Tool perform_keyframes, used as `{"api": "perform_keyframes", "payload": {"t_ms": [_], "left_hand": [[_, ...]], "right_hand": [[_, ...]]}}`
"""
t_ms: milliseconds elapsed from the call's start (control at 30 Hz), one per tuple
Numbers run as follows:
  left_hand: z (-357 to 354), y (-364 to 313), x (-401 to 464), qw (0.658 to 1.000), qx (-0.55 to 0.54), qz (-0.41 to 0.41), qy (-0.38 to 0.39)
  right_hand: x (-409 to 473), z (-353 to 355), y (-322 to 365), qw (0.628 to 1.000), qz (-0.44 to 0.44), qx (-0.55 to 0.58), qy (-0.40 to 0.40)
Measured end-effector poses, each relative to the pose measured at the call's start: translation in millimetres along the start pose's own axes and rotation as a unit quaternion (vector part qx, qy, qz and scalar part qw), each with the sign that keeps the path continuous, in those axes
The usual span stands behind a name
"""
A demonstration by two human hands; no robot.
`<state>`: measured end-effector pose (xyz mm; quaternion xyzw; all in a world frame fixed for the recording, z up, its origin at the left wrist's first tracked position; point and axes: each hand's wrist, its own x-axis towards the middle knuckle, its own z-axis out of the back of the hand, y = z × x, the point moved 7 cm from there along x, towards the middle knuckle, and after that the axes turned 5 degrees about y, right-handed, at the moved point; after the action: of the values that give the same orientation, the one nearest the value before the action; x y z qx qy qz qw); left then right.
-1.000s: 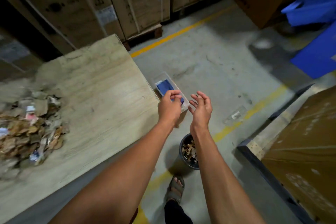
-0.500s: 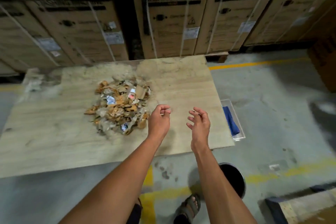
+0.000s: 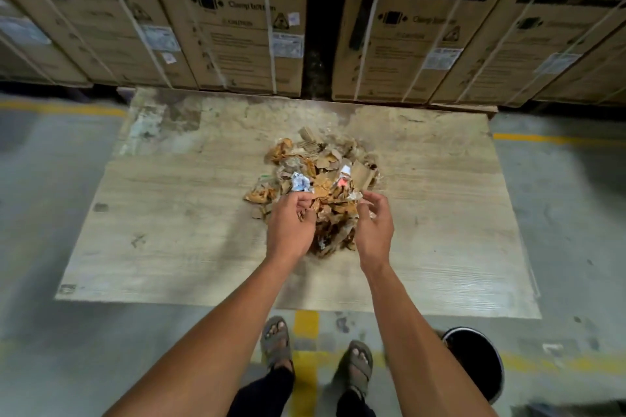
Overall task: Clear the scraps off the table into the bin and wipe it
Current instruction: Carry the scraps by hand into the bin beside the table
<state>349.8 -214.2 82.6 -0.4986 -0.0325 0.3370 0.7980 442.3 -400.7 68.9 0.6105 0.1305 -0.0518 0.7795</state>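
The scraps (image 3: 318, 176), a loose brown heap of torn cardboard, crumpled paper and a few blue-white and red-white wrappers, lay on the pale wood-grain table top (image 3: 176, 240), a little right of its middle and toward the far edge. Along the far left, a row of tall brown cardboard boxes (image 3: 216, 17) bound with white straps stood behind the table, printed with "WASHING MACHINE", and the row ran on to the right past a dark gap. The grey concrete floor (image 3: 50, 179) with yellow painted lines spread on both sides of the table. The left hand (image 3: 291, 223) reached over the near left edge of the heap, its fingers curled with the thumb and fingertips close together at the paper; whether they actually pinched a piece could not be told. Just right of it, the right hand (image 3: 372, 223) hovered at the near right edge of the heap, fingers bent and spread apart, holding nothing visible. Below the forearms, two feet in grey strap sandals (image 3: 277, 338) stood on the floor at the table's near edge. At the lower right, the round black bin (image 3: 491, 382) sat on the floor beside the table's near right corner, partly hidden by the right forearm.
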Motion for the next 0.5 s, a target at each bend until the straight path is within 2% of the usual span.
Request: {"api": "perform_keyframes", "payload": {"t_ms": [133,300,500], "left_hand": [[7,21,9,0.999,0.022,0.024,-0.008],[-6,45,15,0.996,0.079,0.033,-0.028],[-41,74,25,0.997,-0.001,0.055,-0.062]], "right_hand": [[12,-12,-2,0.995,0.043,-0.089,-0.003],[24,-23,-17,0.984,0.081,-0.154,0.037],[29,-51,-33,0.94,0.174,-0.28,0.083]]}}
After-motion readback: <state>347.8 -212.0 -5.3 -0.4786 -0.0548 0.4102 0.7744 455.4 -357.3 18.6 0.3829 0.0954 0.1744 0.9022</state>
